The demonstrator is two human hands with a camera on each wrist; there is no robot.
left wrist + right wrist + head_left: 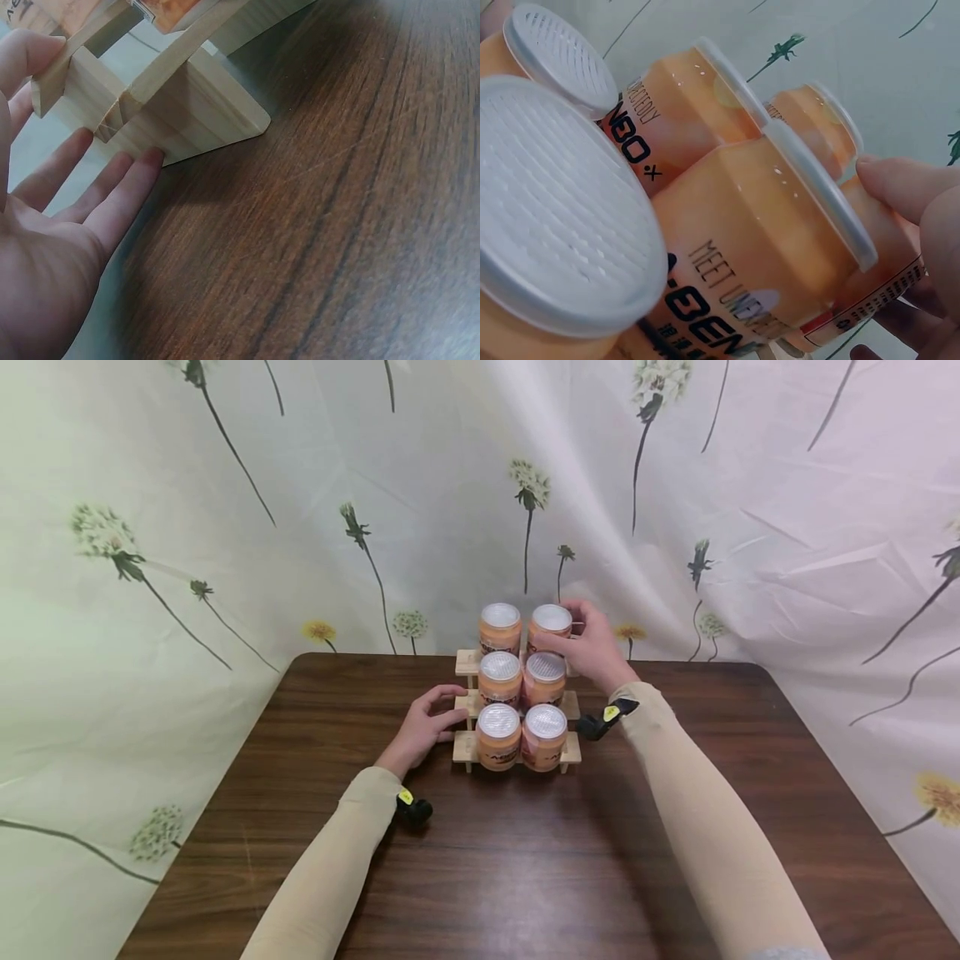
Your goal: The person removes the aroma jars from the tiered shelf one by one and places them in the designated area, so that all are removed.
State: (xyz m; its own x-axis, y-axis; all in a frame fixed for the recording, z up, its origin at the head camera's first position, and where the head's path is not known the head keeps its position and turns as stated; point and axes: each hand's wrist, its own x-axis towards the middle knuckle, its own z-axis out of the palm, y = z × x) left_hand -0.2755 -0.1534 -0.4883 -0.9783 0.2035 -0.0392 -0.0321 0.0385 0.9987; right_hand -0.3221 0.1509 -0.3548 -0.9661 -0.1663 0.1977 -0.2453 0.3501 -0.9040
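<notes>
1. We see the surface (487,852) stretch wide before us and to both sides.
2. Our three-tiered wooden stand (465,747) sits near its back edge.
3. Our left hand (429,727), fingers loosely extended, touches the stand's left side; our right hand (596,647) grips the back-right jar (551,618).
4. Six lidded jars (498,750) stand paired.

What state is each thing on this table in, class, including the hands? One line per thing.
Front-tier jars: upright, lidded
Middle-tier jars: upright, lidded
Top-left jar: upright, lidded
Top-right jar: lidded, gripped; whether it rests on the rack is hidden
Wooden rack: standing, jars at all three tiers
Left hand: fingers extended, touching the rack's left side
Right hand: gripping the top-right jar
</notes>
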